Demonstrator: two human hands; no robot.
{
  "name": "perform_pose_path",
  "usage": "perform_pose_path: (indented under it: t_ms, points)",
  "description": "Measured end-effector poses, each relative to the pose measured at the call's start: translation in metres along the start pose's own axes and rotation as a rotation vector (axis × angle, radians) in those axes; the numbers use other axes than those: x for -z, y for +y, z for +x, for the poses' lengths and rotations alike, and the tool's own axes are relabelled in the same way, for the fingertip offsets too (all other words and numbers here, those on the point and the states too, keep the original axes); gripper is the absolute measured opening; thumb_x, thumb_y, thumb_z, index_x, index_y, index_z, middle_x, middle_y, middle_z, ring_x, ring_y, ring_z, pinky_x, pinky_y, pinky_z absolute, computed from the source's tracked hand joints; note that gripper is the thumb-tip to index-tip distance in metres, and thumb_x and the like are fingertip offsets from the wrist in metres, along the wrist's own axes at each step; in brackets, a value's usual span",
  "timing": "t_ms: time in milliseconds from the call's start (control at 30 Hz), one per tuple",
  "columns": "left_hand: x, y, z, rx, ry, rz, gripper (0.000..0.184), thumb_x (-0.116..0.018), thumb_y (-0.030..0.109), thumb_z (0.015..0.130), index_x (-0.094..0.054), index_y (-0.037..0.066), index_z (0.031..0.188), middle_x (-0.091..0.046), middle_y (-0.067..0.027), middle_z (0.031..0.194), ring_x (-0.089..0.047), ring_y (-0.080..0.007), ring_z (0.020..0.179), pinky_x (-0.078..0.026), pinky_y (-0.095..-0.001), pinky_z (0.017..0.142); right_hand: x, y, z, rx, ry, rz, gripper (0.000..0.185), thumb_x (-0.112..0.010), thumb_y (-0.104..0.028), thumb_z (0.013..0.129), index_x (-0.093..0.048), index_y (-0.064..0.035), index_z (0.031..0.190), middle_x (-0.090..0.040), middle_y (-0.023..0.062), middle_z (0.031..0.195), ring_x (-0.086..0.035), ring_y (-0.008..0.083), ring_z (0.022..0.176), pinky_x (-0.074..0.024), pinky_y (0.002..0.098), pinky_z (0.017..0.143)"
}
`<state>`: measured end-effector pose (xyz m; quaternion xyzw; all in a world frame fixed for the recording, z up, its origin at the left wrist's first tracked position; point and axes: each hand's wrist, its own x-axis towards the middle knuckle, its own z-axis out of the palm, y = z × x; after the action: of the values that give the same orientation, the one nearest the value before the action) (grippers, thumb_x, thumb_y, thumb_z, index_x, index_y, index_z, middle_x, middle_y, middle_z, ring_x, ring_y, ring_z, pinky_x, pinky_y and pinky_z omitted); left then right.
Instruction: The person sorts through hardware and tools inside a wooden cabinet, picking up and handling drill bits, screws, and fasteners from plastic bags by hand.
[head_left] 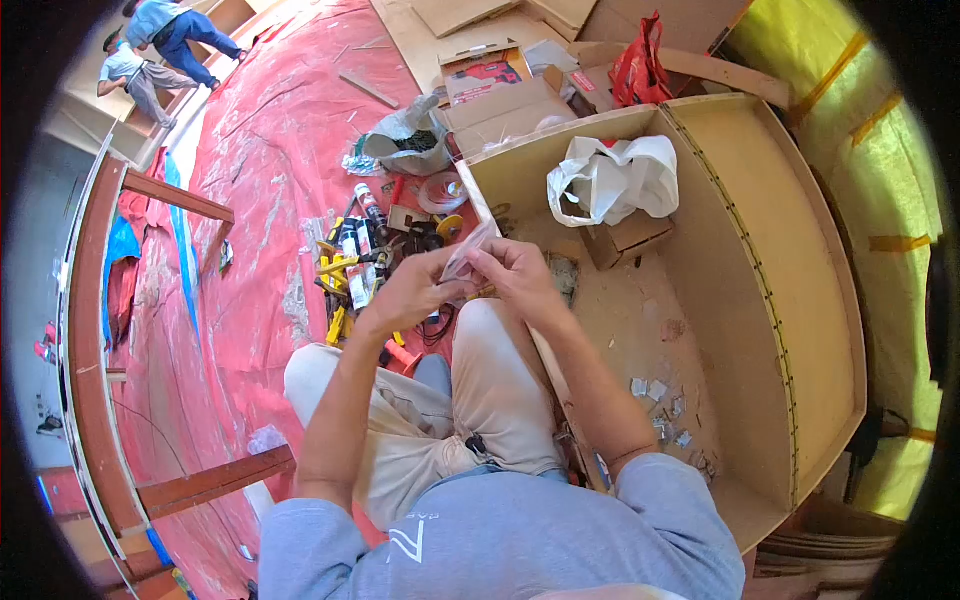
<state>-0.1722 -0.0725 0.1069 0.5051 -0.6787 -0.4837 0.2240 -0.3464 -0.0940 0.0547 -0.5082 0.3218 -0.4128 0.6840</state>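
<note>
In front of my knees, a small clear plastic bag (pixel 467 252) is held up between both hands. My left hand (pixel 418 288) grips its lower left side, fingers closed. My right hand (pixel 518 277) pinches the bag from the right with thumb and fingers. What the bag contains is too small to make out. Just beyond and left of the hands, a jumble of tools and tubes (pixel 358 262) lies on the red floor sheet (pixel 245 185). A large open wooden box (pixel 735 240) stands close at my right, its near edge beside my right forearm.
Inside the box are a white plastic bag (pixel 625 180), a cardboard carton (pixel 628 240) and scattered small packets (pixel 655 405). A sack (pixel 408 140) and a drill box (pixel 487 75) stand ahead. A wooden frame (pixel 95 350) is at left. Two people (pixel 165 50) are far off.
</note>
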Motion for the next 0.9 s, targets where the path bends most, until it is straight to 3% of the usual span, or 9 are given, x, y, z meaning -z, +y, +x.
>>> perform_pose_path:
  t_ms: [100, 133, 167, 233, 333, 433, 533, 667, 900]
  points:
    - [-0.007, -0.037, -0.008, 0.05, 0.045, -0.152, 0.035, -0.056, 0.022, 0.091, -0.057, 0.0, 0.118, -0.063, -0.0017, 0.1, -0.053, -0.0096, 0.093, -0.043, -0.027, 0.085, 0.023, -0.025, -0.013, -0.024, 0.022, -0.305, 0.02, -0.06, -0.018, 0.09, -0.063, 0.0013, 0.092, -0.063, 0.0024, 0.078, -0.056, 0.0056, 0.07, -0.0465, 0.0217, 0.063]
    - [-0.012, -0.037, -0.011, 0.027, 0.081, -0.057, 0.032, -0.053, 0.023, 0.093, -0.058, 0.001, 0.116, -0.063, -0.002, 0.094, -0.052, -0.0101, 0.088, -0.043, -0.0269, 0.081, 0.021, -0.015, -0.015, 0.187, 0.205, -0.231, 0.016, -0.064, -0.014, 0.086, -0.064, 0.001, 0.091, -0.063, 0.0021, 0.077, -0.055, 0.0063, 0.07, -0.0465, 0.0224, 0.063]
    - [-0.015, -0.033, -0.012, -0.007, 0.116, 0.04, 0.031, -0.05, 0.023, 0.094, -0.059, 0.001, 0.114, -0.063, -0.0023, 0.087, -0.052, -0.0107, 0.083, -0.044, -0.0267, 0.077, 0.023, -0.013, -0.017, 0.316, 0.25, -0.34, 0.015, -0.065, -0.013, 0.085, -0.064, 0.0007, 0.091, -0.063, 0.0023, 0.076, -0.055, 0.0066, 0.069, -0.0464, 0.0228, 0.062]
    - [-0.019, -0.006, -0.016, 0.033, 0.011, 0.035, 0.034, -0.051, 0.027, 0.094, -0.06, 0.001, 0.114, -0.064, -0.0012, 0.091, -0.053, -0.0096, 0.083, -0.044, -0.0258, 0.076, 0.026, -0.018, -0.024, 0.563, 0.326, -0.574, 0.013, -0.067, -0.01, 0.083, -0.065, 0.0003, 0.09, -0.063, 0.0027, 0.074, -0.055, 0.0071, 0.068, -0.0462, 0.0235, 0.061]
    - [-0.028, -0.009, -0.013, 0.034, 0.089, -0.125, 0.033, -0.052, 0.027, 0.094, -0.062, 0.001, 0.111, -0.064, 0.0001, 0.093, -0.052, -0.0062, 0.079, -0.043, -0.0215, 0.071, 0.026, -0.014, -0.04, 0.193, 0.09, -0.228, 0.013, -0.069, -0.011, 0.081, -0.065, -0.001, 0.088, -0.063, 0.0039, 0.072, -0.056, 0.0088, 0.065, -0.0459, 0.0247, 0.061]
    - [-0.027, -0.005, -0.016, 0.056, 0.16, -0.141, 0.028, -0.053, 0.021, 0.094, -0.065, -0.001, 0.108, -0.065, 0.0002, 0.091, -0.052, -0.0054, 0.076, -0.043, -0.0196, 0.067, 0.016, -0.008, -0.043, 0.222, 0.188, -0.239, 0.015, -0.071, -0.014, 0.079, -0.066, -0.0026, 0.087, -0.064, 0.0053, 0.072, -0.055, 0.0092, 0.064, -0.0455, 0.0256, 0.06]
    - [-0.028, 0.006, -0.021, 0.052, 0.212, -0.076, 0.024, -0.056, 0.018, 0.092, -0.066, 0.0, 0.104, -0.067, -0.0014, 0.086, -0.055, -0.006, 0.075, -0.045, -0.0205, 0.066, 0.019, -0.019, -0.043, 0.094, 0.158, -0.396, 0.017, -0.072, -0.016, 0.078, -0.065, -0.0025, 0.084, -0.063, 0.0072, 0.071, -0.055, 0.0109, 0.062, -0.0453, 0.0273, 0.059]
    - [-0.025, -0.001, -0.028, 0.071, 0.294, -0.109, 0.015, -0.064, 0.011, 0.085, -0.069, -0.001, 0.093, -0.069, -0.0049, 0.082, -0.059, -0.0072, 0.074, -0.047, -0.0212, 0.067, 0.015, -0.017, -0.039, 0.211, 0.135, -0.568, 0.018, -0.071, -0.017, 0.077, -0.062, -0.0017, 0.08, -0.06, 0.0101, 0.069, -0.055, 0.018, 0.059, -0.0444, 0.0298, 0.058]
    - [-0.028, 0.01, -0.032, -0.117, 0.393, -0.014, 0.01, -0.064, 0.006, 0.083, -0.069, -0.001, 0.089, -0.067, -0.0055, 0.072, -0.059, -0.0077, 0.065, -0.047, -0.0228, 0.061, 0.02, -0.021, -0.035, 0.464, -0.057, -0.681, 0.012, -0.069, -0.009, 0.077, -0.06, -0.0016, 0.079, -0.056, 0.0115, 0.07, -0.054, 0.0214, 0.061, -0.0427, 0.0307, 0.057]
